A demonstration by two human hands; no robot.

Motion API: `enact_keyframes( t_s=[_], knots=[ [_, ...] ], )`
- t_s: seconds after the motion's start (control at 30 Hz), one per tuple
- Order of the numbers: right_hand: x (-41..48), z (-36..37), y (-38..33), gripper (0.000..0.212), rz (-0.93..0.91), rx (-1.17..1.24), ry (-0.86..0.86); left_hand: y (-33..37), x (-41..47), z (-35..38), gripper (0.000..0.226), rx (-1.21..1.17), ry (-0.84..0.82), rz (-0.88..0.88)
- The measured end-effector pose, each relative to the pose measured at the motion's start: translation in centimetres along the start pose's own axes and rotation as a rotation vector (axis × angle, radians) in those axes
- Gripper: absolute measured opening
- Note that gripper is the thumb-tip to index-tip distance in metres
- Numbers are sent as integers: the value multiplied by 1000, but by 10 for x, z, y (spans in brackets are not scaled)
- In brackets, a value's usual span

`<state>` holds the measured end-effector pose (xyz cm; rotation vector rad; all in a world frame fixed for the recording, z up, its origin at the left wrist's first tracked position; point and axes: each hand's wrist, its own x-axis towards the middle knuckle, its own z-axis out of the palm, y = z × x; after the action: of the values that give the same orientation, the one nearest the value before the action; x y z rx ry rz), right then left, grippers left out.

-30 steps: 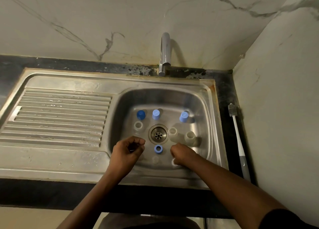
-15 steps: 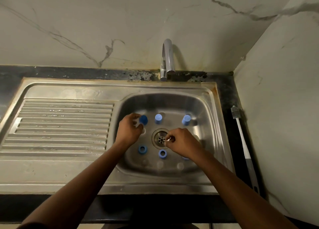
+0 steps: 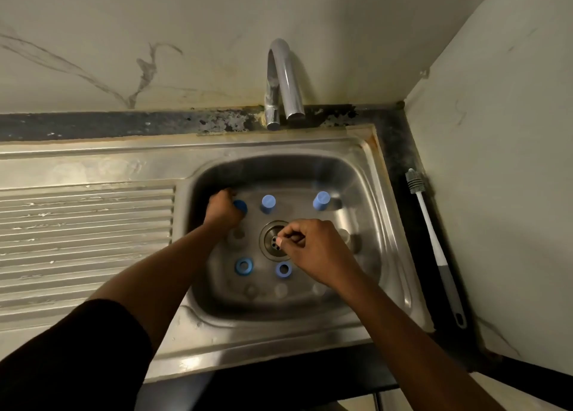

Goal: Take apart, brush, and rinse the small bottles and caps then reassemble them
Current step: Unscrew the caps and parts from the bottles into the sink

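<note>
both hands have reached deeper into the sink point(image 3: 310, 145). left hand point(image 3: 222, 209) fingers curl against a dark blue cap point(image 3: 241, 206); right hand point(image 3: 313, 249) fingers bunch over the drain point(image 3: 268, 235). whether either hand holds anything i cannot tell. pale blue caps point(image 3: 268, 203) point(image 3: 321, 200) stand beyond the right fingers, and a bottle brush point(image 3: 429, 224) lies well right of them on the worktop point(image 3: 400, 162).

Just two arms on show here. On the left one there's a black, plain fabric sleeve point(image 3: 71, 358), loose and rounded at its edge, covering the upper part. Below it the left forearm point(image 3: 161, 274) and left hand point(image 3: 221, 209) are bare. The right forearm point(image 3: 403, 333) and right hand point(image 3: 316, 252) are bare too.
</note>
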<state>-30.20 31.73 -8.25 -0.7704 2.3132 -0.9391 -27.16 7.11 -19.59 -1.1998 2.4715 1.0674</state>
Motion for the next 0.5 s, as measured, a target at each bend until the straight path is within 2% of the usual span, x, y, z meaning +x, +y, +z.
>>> enact_keyframes(
  t_s=[0.13,0.23,0.43,0.5],
  knots=[
    [-7,2,2,6,42,11,24,-6,17,8,58,-20,-40,-61],
    [-11,3,3,5,74,27,37,-7,20,8,46,-36,-44,-54],
    [-16,-7,-16,6,80,28,102,13,-14,-19,27,-65,2,132],
    [-20,-12,-24,5,73,43,131,22,-33,-35,30,-100,-7,218]
  ],
)
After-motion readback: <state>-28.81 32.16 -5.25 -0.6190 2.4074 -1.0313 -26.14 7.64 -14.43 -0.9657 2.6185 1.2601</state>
